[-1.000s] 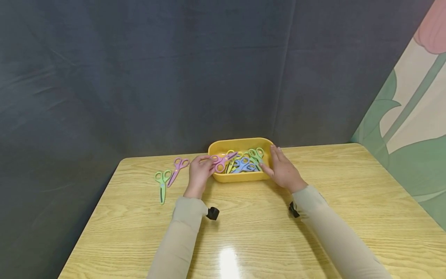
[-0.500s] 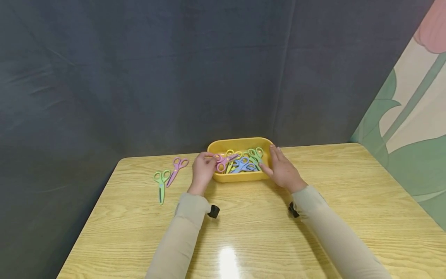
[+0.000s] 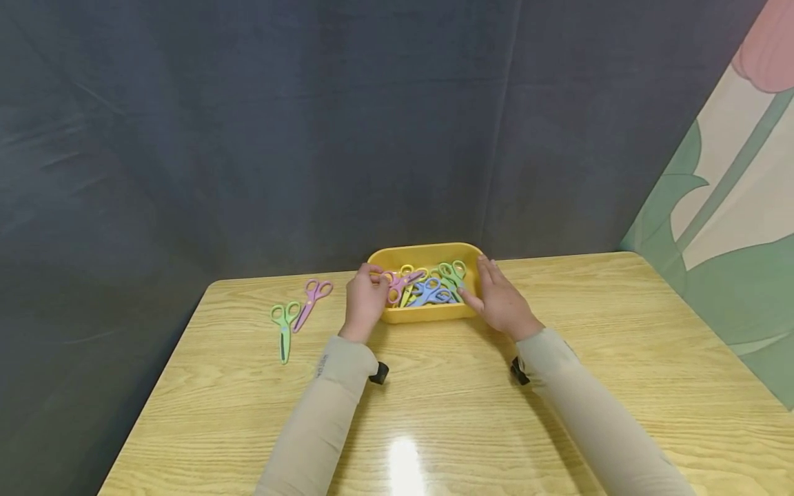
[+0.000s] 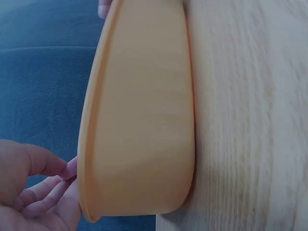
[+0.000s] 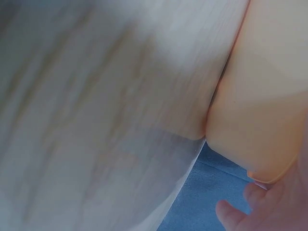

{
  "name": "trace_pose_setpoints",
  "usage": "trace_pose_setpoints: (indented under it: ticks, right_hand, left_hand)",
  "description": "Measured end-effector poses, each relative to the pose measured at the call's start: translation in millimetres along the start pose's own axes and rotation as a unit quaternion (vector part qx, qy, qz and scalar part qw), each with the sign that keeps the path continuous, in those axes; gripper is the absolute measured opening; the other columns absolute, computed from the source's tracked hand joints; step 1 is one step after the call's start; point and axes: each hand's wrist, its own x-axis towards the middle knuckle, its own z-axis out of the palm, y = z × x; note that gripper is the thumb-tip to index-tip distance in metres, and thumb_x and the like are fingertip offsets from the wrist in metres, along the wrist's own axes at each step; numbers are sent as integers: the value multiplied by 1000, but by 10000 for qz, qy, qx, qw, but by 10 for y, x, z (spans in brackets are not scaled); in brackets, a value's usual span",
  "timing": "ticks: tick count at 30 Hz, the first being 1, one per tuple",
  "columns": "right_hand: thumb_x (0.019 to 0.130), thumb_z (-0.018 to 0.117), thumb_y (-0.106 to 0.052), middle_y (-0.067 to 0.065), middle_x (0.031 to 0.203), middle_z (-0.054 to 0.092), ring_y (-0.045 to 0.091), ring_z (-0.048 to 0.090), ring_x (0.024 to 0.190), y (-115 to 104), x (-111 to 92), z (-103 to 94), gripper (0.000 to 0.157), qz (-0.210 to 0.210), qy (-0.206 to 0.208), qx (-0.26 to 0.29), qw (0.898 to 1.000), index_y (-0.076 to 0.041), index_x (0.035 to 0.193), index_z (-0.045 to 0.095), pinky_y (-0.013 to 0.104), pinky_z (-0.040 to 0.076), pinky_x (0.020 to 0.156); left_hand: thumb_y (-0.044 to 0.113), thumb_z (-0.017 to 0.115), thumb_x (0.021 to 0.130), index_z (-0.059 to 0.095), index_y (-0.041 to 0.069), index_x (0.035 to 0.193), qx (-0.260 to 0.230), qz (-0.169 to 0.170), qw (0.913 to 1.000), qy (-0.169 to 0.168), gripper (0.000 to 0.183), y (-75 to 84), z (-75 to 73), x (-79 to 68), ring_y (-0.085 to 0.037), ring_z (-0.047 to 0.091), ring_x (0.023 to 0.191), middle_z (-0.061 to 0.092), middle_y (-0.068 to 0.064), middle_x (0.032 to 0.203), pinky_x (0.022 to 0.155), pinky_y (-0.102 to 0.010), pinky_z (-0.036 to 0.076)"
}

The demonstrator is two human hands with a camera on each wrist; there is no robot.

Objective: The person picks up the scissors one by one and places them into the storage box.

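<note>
A yellow plastic tray (image 3: 431,314) stands at the table's back edge with several plastic scissors in it. At its left end my left hand (image 3: 364,300) pinches the handle of pink scissors (image 3: 406,280), whose blades lie over the others in the tray. The left wrist view shows the thumb and finger meeting on a pink bit beside the tray's rim. On the tray's right end rests my right hand (image 3: 505,303), fingers extended along the side and thumb over the rim. Green scissors (image 3: 452,271), blue scissors (image 3: 428,291) and yellow scissors (image 3: 407,294) show inside.
Left of the tray, green scissors (image 3: 284,331) and purple scissors (image 3: 313,303) lie on the wooden table (image 3: 459,413). A dark curtain (image 3: 341,138) hangs directly behind. A painted wall (image 3: 732,227) is at the right.
My left hand has moved slightly right and lowered the pink scissors into the left end of the tray. The right hand has stayed on the tray's right end.
</note>
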Motion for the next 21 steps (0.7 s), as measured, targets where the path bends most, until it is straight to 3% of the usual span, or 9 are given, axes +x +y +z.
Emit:
trace_pose_setpoints:
  ticks: [4, 8, 16, 21]
  right_hand:
    - [106, 45, -47, 30, 164, 12, 46, 15, 151, 0, 1, -3, 85, -9, -31, -4, 10000, 13, 156, 11, 54, 22, 120]
    - [107, 45, -45, 31, 164, 12, 46, 15, 151, 9, -2, -8, 84, -5, -17, -11, 10000, 13, 156, 10, 55, 22, 120]
    - [107, 46, -44, 31, 164, 14, 47, 15, 151, 1, -7, -14, 83, -1, 28, -5, 10000, 13, 156, 12, 55, 21, 120]
    - [107, 46, -45, 31, 164, 13, 46, 13, 152, -15, -13, -22, 84, 24, 10, 33, 10000, 13, 156, 11, 55, 22, 120]
  left_hand:
    - [3, 62, 94, 67, -4, 107, 629, 669, 9957, 136, 15, -29, 12, -11, -28, 68, 77, 72, -16, 91, 66, -37, 56]
    - [-1, 66, 92, 70, -4, 101, 1375, 1282, 9819, 213, 10, -62, 20, -27, -33, 68, 84, 70, -17, 92, 75, -44, 56]
    - [2, 70, 94, 71, 0, 100, 1939, 1436, 9703, 159, 7, -47, 61, -68, -33, 69, 80, 68, -17, 93, 71, -45, 57]
    - [1, 71, 91, 69, 1, 95, 2122, 1645, 9626, 359, 4, -64, 87, -89, -31, 67, 73, 66, -15, 87, 64, -44, 56]
